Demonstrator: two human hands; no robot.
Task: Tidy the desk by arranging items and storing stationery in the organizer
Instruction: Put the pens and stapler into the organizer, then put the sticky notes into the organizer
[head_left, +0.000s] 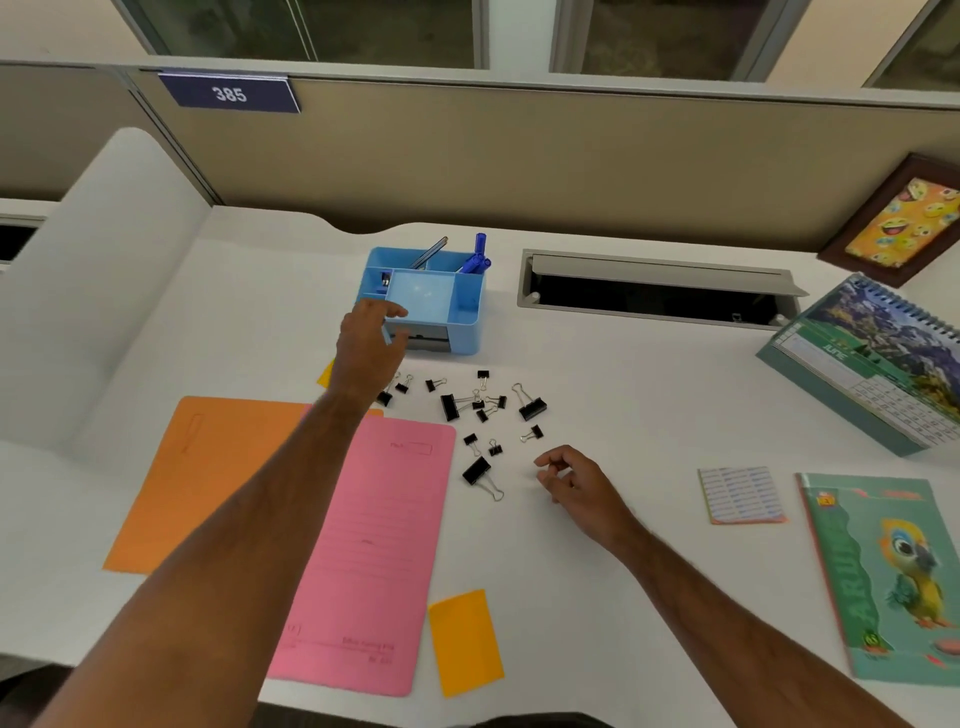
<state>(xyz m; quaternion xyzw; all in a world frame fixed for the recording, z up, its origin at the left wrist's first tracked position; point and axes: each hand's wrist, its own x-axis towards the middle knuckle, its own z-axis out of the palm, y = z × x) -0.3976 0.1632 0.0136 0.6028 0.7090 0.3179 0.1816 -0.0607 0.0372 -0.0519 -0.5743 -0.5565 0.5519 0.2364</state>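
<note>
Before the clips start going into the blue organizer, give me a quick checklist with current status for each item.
1. Organizer upright on desk: ok.
2. Its big front compartment free for clips: ok.
3. Drawer below pulled out: cannot tell.
4. Left hand at organizer's front left corner: ok; firm grip: cannot tell.
5. Right hand holding a clip: cannot tell, fingers curled near the binder clips.
6. Clips gathered together: not ok, scattered beside the pink folder.
</note>
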